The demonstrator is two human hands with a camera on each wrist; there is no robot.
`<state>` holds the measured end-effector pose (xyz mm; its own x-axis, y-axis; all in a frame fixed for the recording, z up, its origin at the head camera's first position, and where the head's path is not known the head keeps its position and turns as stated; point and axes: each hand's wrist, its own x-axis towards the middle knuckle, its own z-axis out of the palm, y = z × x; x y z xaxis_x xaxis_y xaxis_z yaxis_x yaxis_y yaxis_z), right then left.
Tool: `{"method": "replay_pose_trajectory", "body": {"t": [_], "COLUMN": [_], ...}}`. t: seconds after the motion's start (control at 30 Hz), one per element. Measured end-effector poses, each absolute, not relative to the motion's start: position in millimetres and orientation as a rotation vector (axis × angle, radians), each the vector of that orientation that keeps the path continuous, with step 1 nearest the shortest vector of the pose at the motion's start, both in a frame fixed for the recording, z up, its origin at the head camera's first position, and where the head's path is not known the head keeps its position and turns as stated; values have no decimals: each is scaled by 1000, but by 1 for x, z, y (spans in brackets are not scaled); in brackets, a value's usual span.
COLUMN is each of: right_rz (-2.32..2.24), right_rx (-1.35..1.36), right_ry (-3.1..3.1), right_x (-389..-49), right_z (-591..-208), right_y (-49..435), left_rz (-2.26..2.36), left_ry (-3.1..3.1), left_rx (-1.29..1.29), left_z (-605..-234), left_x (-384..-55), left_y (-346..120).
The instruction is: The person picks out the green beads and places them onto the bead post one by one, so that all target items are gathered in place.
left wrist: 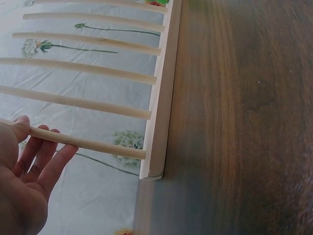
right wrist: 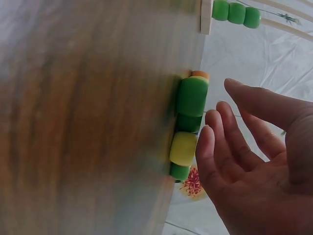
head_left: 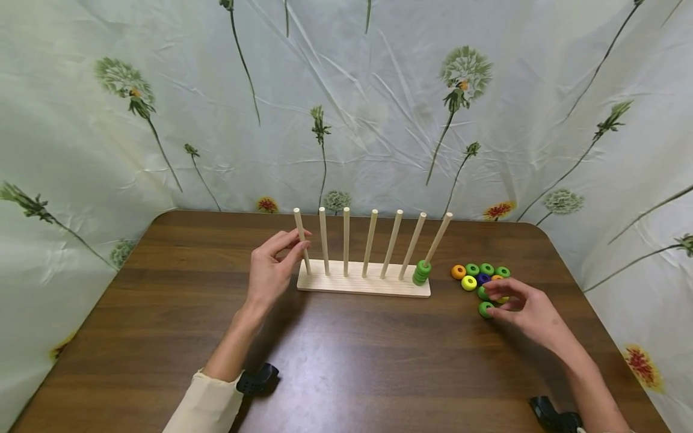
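Note:
A pale wooden stand (head_left: 363,285) with a row of upright pegs sits toward the back of the table. My left hand (head_left: 269,269) holds its leftmost peg (left wrist: 107,149) between thumb and fingers. Three green beads (right wrist: 237,13) are stacked at the bottom of the rightmost peg. To the right of the stand, my right hand (head_left: 533,313) hovers at a loose bead group, fingers bent loosely and nothing between them. Its thumb and fingertips are close to the nearest green bead (head_left: 486,310). A yellow bead (right wrist: 184,148) lies beside its fingers in the right wrist view.
Several more beads lie bunched on the table, among them an orange bead (head_left: 458,272), a yellow bead (head_left: 468,283) and a dark blue bead (head_left: 483,279). My hand partly covers the group. Behind the brown table (head_left: 346,355) hangs a flower-printed cloth (head_left: 368,120).

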<state>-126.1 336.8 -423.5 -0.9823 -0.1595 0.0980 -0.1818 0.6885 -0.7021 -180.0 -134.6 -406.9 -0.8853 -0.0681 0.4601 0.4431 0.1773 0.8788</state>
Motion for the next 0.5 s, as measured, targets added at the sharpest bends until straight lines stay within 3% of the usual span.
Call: {"method": "replay_pose_trajectory", "body": {"t": [0.5], "right_rz": [1229], "right_rx": [291], "right_ry": [-2974], "right_x": [-125], "right_z": [-431], "right_y": [332], "left_rz": [-1743], "left_ry": [-2067], "left_rx": [-346], "left_z": [-407], "left_x": [-180], "left_y": [-134]}}
